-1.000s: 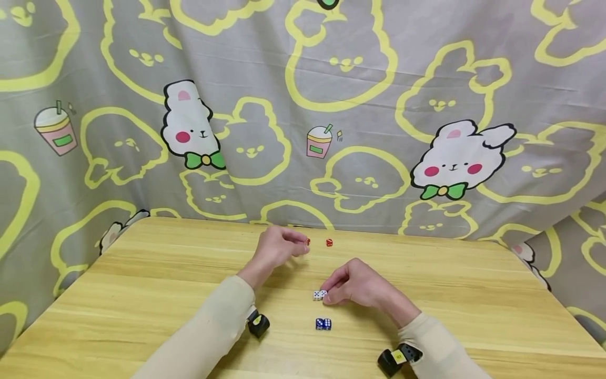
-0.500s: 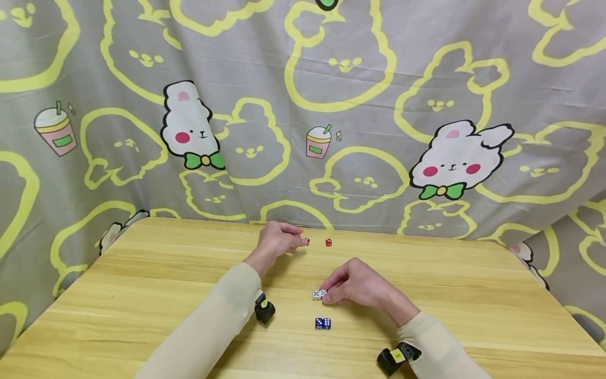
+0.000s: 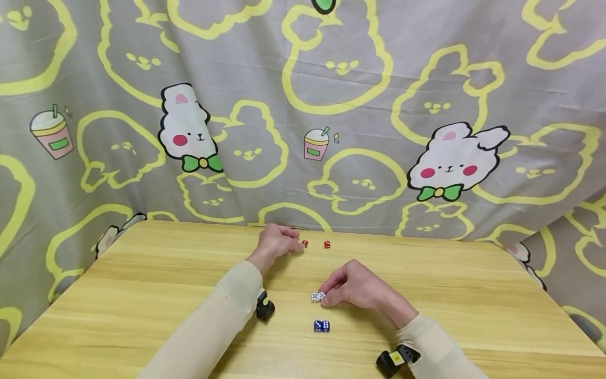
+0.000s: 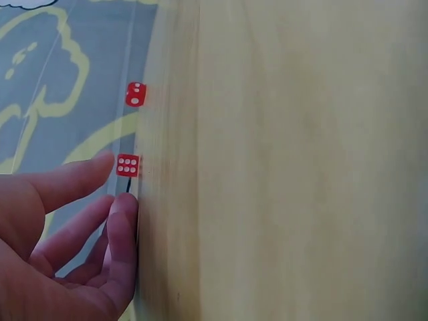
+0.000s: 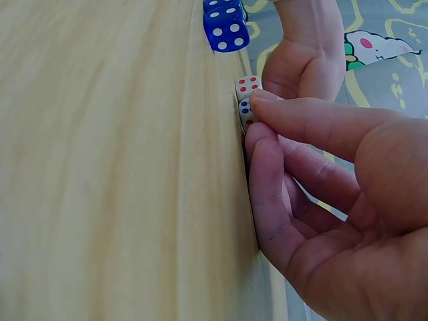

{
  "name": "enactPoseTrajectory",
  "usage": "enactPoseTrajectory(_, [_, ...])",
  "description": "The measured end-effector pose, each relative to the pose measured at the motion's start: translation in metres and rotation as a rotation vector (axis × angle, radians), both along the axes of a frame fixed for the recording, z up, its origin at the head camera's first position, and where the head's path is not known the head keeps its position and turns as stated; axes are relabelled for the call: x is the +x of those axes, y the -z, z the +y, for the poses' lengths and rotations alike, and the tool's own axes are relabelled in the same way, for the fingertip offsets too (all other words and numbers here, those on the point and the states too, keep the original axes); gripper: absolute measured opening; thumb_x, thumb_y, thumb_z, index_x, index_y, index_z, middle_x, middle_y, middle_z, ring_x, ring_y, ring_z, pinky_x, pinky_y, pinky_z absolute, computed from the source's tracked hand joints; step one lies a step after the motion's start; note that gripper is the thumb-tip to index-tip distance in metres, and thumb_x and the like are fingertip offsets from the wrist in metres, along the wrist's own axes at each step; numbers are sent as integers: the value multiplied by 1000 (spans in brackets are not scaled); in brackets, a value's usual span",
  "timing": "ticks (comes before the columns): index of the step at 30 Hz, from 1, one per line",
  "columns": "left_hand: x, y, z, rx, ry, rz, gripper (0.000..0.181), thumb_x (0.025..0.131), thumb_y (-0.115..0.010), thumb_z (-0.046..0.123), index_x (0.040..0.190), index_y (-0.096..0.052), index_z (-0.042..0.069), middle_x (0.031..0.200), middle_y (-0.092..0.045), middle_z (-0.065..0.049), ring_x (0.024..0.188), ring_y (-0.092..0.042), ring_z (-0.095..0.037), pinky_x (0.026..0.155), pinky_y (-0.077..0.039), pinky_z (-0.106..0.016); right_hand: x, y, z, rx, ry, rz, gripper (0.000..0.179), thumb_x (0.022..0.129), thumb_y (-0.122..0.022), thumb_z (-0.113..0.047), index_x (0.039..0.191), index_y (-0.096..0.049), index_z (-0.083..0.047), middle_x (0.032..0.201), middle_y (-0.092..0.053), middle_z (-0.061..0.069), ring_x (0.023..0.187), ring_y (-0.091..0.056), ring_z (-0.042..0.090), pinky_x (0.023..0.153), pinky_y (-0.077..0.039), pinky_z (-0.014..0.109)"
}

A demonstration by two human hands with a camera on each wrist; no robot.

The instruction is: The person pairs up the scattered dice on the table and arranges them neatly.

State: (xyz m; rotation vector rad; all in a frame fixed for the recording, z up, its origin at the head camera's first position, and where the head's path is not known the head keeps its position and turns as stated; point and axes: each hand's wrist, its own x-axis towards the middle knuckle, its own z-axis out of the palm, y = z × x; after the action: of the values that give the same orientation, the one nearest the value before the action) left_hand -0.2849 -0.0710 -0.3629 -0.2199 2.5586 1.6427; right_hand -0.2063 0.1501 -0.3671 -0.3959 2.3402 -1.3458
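Observation:
At the far side of the table, my left hand [image 3: 276,241] is beside the nearer of two red dice [image 3: 305,243]. The left wrist view shows that die [image 4: 128,165] with six pips towards the camera, just beyond the parted thumb and fingertips. A second red die [image 4: 136,94] sits a short way past it. Closer in, my right hand [image 3: 357,284] pinches a white die [image 5: 245,114] between thumb and finger. Another white die [image 3: 314,297] stands right up against it on the left. Two blue dice [image 3: 322,326] sit side by side nearer to me.
The wooden table [image 3: 189,252] ends at a grey curtain [image 3: 265,52] printed with yellow outlines and rabbits. Black camera mounts [image 3: 265,306] are worn at both wrists, low over the tabletop.
My left thumb and fingers have parted from the red die and drawn slightly left, leaving it in plain sight. The right hand keeps its pinch on the white die.

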Motion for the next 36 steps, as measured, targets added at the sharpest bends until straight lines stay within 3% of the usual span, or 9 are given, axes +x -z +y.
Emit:
enactPoseTrajectory(12, [-3, 1, 1, -56, 47, -10, 30, 77, -92, 7, 106, -84, 9, 95, -82, -5, 72, -67, -11, 65, -51, -21, 0, 0, -1, 8, -10, 5, 15, 84, -88, -6, 97, -83, -3, 85, -79, 4, 73, -66, 9, 66, -55, 24])
enactPoseTrajectory(36, [-8, 2, 10, -141, 27, -17, 19, 77, -93, 9, 94, -85, 14, 81, -78, 1, 68, -61, -10, 61, -45, -21, 2, -2, 0, 7, 1, 6, 15, 83, -88, -5, 97, -83, -2, 84, -79, 3, 72, -66, 8, 66, -56, 25])
